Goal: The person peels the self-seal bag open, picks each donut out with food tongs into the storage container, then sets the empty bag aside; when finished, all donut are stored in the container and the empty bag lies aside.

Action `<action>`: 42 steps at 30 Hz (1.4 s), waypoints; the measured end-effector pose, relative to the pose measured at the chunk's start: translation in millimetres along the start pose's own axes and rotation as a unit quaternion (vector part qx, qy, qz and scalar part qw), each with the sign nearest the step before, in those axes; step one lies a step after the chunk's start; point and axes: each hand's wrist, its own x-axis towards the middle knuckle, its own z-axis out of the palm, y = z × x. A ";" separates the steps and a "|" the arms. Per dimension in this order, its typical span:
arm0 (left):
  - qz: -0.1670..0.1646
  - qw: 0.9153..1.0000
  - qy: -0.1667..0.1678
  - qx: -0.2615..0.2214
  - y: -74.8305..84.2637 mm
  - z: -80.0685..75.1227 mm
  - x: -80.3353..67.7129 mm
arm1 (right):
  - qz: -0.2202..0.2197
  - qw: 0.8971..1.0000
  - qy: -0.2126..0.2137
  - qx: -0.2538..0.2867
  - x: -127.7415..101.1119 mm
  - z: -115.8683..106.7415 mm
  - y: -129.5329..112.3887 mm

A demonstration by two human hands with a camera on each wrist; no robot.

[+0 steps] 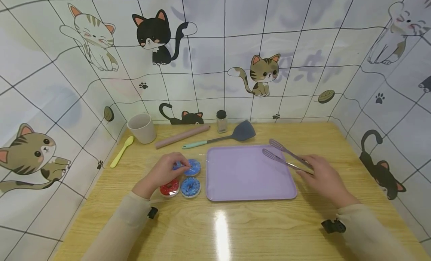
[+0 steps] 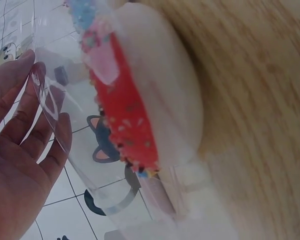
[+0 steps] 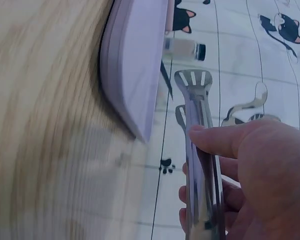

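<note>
Head view: A person's left hand (image 1: 165,169), thumb and fingertips close together, reaches over blue-iced doughnuts (image 1: 190,187) beside a red-iced doughnut (image 1: 170,189), all grouped on the wood-grain worktop (image 1: 188,227) just left of a lilac tray (image 1: 247,173). The right hand (image 1: 322,175) grasps slotted metal tongs (image 1: 283,149), their ends apart over the tray's right side.

Left wrist view: The left grip pinches the edge of clear plastic wrapping (image 2: 85,182) at the red-iced doughnut, whose glaze carries multicolored sprinkles over a smooth, pale base.

Right wrist view: The right grip is curled around the silvery tongs, thumb on one arm, fingers wrapped behind; the slotted ends stand slightly parted.
</note>
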 end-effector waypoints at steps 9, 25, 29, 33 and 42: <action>-0.010 1.000 -0.003 -0.004 1.2 -0.3 -4.3 | -0.084 0.996 -0.010 -0.001 18.9 29.3 -45.0; 0.003 1.000 0.014 -0.017 3.9 -1.9 -2.7 | -0.167 0.984 -0.057 0.021 36.5 54.8 -112.0; 0.005 1.000 0.020 -0.020 3.7 -2.9 -1.6 | -0.181 0.980 -0.079 0.025 43.5 64.8 -123.9; 0.006 1.000 0.016 -0.016 3.0 -3.0 -1.3 | -0.188 0.978 -0.087 0.017 49.1 74.6 -132.6; 0.007 1.000 0.014 -0.019 4.8 -4.5 -0.6 | -0.195 0.977 -0.089 0.007 64.2 86.3 -147.4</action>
